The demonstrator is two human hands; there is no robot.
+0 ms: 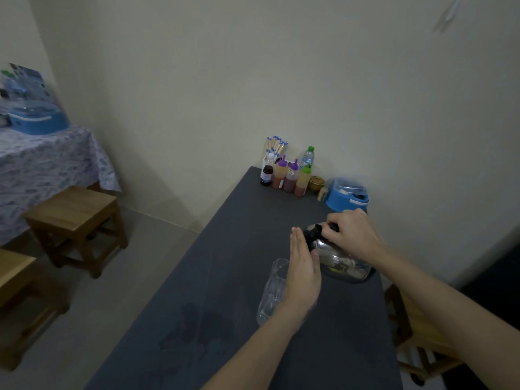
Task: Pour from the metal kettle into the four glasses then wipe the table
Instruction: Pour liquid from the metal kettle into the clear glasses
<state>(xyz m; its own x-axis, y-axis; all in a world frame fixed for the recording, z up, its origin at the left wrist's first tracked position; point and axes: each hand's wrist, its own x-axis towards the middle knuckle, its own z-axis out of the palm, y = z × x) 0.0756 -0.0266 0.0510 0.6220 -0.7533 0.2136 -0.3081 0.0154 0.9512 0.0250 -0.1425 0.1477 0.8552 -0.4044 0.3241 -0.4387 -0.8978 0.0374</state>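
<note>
The kettle (pixel 342 261) stood on the dark grey table (pixel 253 220), towards its right edge, with its shiny body leaning a little away from the person. The right hand (pixel 351 235) came over from above, its fingers curled round the black handle (pixel 334 227) at the top of the kettle. The left hand (pixel 304 273) was held flat and on edge just to the left of the kettle, fingers straight and together, holding nothing, with the thumb tip lying against the metal side.

Behind that hand, on its left, stood the glasses (pixel 272 294), clear and upright on the table. They blurred into one another and the wrist covered part of them, so they looked like two or more in a close row, though the count could not be made out. Nearer the person, a darker patch (pixel 197 327) marked the table top.

At the far end of the table, against the wall, stood a cluster of sauce bottles (pixel 289 177), a small dark bottle (pixel 266 175), a holder of chopsticks (pixel 275 146), a water bottle (pixel 307 156), a little brown pot (pixel 317 182) and a blue box (pixel 347 197). A wooden stool (pixel 74 218) stood on the floor to the left.
</note>
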